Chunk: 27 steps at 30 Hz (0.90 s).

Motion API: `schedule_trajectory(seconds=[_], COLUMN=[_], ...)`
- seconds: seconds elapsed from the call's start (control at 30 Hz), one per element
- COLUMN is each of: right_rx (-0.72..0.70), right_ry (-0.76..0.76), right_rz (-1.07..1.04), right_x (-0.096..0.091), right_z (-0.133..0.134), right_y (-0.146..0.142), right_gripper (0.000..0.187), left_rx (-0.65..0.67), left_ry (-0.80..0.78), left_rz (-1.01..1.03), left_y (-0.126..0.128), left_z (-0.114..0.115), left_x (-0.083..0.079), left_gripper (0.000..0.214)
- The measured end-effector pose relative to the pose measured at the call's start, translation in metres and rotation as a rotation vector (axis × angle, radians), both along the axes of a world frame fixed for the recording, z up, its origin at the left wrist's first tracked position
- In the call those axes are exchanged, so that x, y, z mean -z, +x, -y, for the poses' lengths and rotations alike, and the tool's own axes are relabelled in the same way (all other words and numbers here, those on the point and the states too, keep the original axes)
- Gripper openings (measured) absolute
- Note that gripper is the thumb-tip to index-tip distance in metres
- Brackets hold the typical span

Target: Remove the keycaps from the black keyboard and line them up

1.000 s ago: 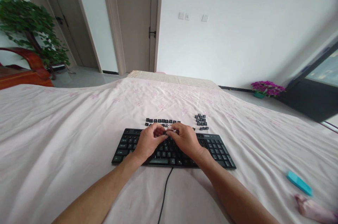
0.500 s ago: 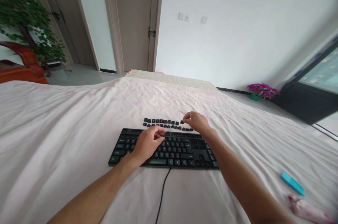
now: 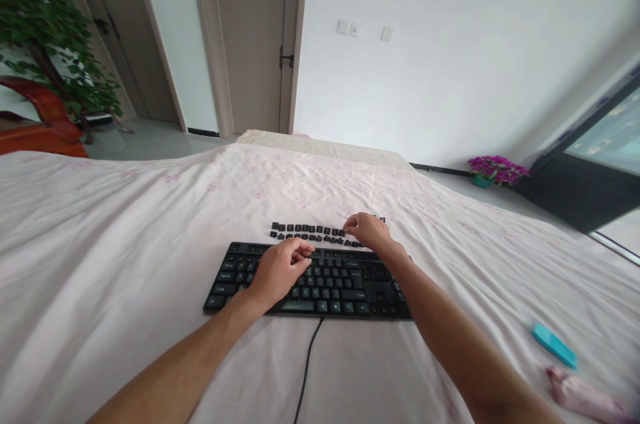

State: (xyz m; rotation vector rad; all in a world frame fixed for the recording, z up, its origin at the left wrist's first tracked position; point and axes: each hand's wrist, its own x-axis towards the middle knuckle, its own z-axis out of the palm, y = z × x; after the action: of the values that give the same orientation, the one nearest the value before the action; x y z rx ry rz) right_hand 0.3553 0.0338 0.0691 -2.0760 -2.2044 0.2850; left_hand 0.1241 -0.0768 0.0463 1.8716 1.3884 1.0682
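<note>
A black keyboard (image 3: 330,294) lies on the pink-white cloth, with empty key positions along its top and right parts. Just behind it, loose black keycaps (image 3: 305,229) form two rows. My left hand (image 3: 281,271) rests over the keyboard's left half, fingers curved and the thumb apart from them, nothing visible between. At the right end of the back row, my right hand (image 3: 369,231) has thumb and forefinger pinched on a keycap (image 3: 342,233). That hand partly covers the front row's right end. Another keycap (image 3: 383,219) shows just behind its wrist side.
A black cable (image 3: 310,351) runs from the keyboard toward me. To the right lie a turquoise flat object (image 3: 554,345) and a crumpled pink cloth (image 3: 585,394). Beyond the cloth-covered surface (image 3: 150,244) are a door, a wall and a pot of purple flowers (image 3: 497,171).
My right hand has shifted slightly left, bringing the keycap up against the end of the back row. A keycap behind that hand has come into sight. My left hand stays put.
</note>
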Motion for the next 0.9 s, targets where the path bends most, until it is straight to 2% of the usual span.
schedule_trajectory(seconds=[0.27,0.43,0.5,0.57,0.63,0.7,0.77,0.9], right_rx=[-0.005,0.008,-0.055,-0.192,-0.320,-0.373,-0.364,-0.302], right_ry=[0.017,0.081,0.160,0.240,0.294,0.323,0.299,0.073], right_rz=[-0.032,-0.078,-0.174,-0.281,-0.330,-0.367,-0.468,-0.689], right_x=[0.000,-0.011,-0.021,-0.032,-0.042,-0.048,-0.047,-0.032], right_z=[0.001,0.009,0.015,0.024,0.037,0.051,0.065,0.082], right_y=[0.001,-0.001,-0.003,-0.005,-0.008,-0.013,-0.018,-0.029], right_gripper=[0.022,0.030,0.039,0.045,0.048,0.048,0.044,0.026], left_rx=[0.012,0.014,0.014,0.015,0.015,0.014,0.014,0.010], left_ry=[0.026,0.024,0.019,0.013,0.010,0.009,0.009,0.011], left_rz=[0.002,0.004,0.006,0.005,0.005,0.005,0.001,-0.025], left_y=[-0.001,-0.001,-0.001,-0.001,-0.001,-0.002,-0.002,-0.002], left_z=[-0.001,-0.001,-0.001,-0.001,-0.001,-0.001,-0.001,-0.001], left_x=[0.005,0.004,0.004,0.004,0.005,0.005,0.005,0.005], left_gripper=[0.020,0.020,0.021,0.020,0.020,0.020,0.020,0.020])
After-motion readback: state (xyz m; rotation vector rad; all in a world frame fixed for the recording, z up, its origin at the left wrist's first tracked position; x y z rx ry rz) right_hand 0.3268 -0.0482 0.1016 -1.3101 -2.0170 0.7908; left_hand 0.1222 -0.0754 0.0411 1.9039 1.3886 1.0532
